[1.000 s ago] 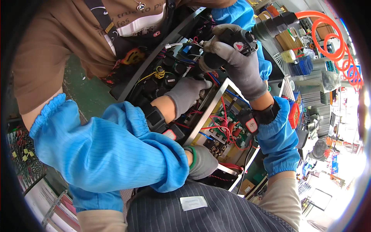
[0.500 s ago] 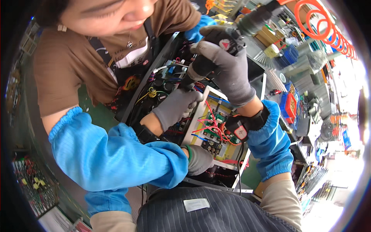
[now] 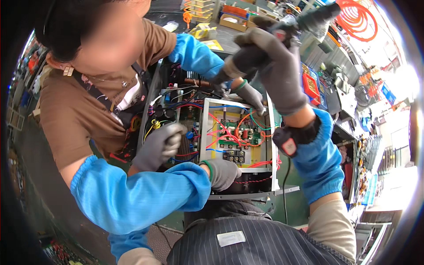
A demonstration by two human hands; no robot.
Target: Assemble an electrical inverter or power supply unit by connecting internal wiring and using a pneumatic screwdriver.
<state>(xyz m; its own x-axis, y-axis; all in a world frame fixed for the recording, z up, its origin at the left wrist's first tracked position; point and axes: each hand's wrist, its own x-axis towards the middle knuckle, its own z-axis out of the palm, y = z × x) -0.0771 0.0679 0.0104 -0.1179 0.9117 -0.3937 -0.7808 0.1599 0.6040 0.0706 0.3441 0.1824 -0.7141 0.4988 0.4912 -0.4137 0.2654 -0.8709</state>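
Note:
My right hand (image 3: 282, 79), in a grey glove, is raised over the far right of an open metal chassis (image 3: 148, 99). It is wrapped round a black power screwdriver (image 3: 245, 62), held aslant with its nose down to the left. My left hand (image 3: 157, 148), also gloved, has its fingers curled over the chassis's left part, near yellow wires (image 3: 154, 125); what they hold, if anything, is hidden. Inside the chassis a pale frame (image 3: 204, 132) surrounds a green circuit board (image 3: 232, 140) with red, orange and green wires and a black terminal block (image 3: 234, 156).
A co-worker in brown leans in from the left. One gloved hand (image 3: 224, 173) rests on the frame's near edge, its arm crossing over mine; the other (image 3: 250, 96) is at the far edge. Red bins (image 3: 311, 88) and an orange coiled hose (image 3: 360, 22) are at right.
My left hand has drawn back left, away from the screwdriver's nose. My right hand has shifted right with the screwdriver. The co-worker's far hand has reached to the frame's far edge.

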